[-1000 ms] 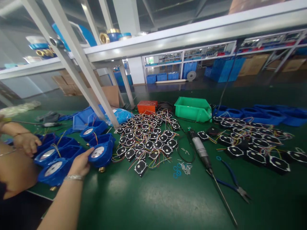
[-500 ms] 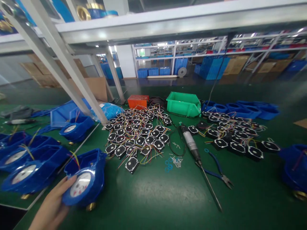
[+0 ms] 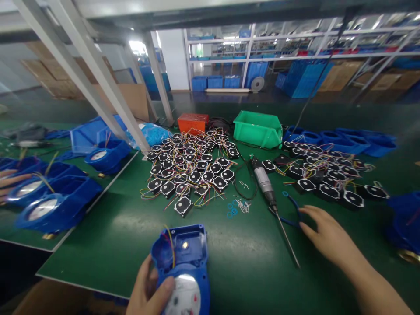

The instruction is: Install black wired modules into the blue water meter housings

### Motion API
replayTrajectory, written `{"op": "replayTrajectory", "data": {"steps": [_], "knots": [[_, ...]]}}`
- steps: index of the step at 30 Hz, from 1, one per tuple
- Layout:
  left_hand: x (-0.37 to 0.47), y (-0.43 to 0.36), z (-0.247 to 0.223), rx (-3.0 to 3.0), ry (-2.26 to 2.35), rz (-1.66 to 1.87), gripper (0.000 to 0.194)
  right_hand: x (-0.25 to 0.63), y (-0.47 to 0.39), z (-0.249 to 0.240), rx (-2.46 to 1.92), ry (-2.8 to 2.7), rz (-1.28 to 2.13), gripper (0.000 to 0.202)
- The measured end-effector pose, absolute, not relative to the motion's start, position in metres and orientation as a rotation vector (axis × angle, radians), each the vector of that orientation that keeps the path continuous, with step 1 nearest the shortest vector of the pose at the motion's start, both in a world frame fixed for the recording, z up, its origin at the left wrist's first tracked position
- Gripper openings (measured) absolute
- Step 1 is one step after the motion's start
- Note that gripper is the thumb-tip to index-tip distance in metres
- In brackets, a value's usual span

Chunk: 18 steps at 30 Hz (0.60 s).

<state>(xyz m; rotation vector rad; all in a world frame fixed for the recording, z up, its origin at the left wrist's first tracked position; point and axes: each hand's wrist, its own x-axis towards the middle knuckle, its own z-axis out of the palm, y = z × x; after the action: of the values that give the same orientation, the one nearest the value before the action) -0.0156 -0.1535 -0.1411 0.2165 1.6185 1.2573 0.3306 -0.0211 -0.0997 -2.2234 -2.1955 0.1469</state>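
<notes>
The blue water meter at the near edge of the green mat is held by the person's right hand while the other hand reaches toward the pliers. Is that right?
Not quite: the head view shows the left hand holding the blue water meter, while the right hand reaches toward the pliers.

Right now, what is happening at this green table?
A person holds a blue water meter housing with the left hand at the near edge of the green table. The right hand is open and reaches over the blue-handled pliers, beside an electric screwdriver. Piles of small black modules with coloured wires lie behind.
</notes>
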Motion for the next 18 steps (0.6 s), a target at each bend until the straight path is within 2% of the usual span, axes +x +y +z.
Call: {"op": "replayTrajectory", "data": {"steps": [7, 18], "knots": [[0.050, -0.122, -0.134, 0.251, 1.268, 1.364, 0.084, 0.323, -0.028, -0.116, -2.216, -2.334, 0.078, 0.039], [0.066, -0.108, -0.131, 0.323, 1.218, 1.273, 0.080, 0.340, -0.042, -0.117, -2.275, -2.323, 0.121, 0.028]]}}
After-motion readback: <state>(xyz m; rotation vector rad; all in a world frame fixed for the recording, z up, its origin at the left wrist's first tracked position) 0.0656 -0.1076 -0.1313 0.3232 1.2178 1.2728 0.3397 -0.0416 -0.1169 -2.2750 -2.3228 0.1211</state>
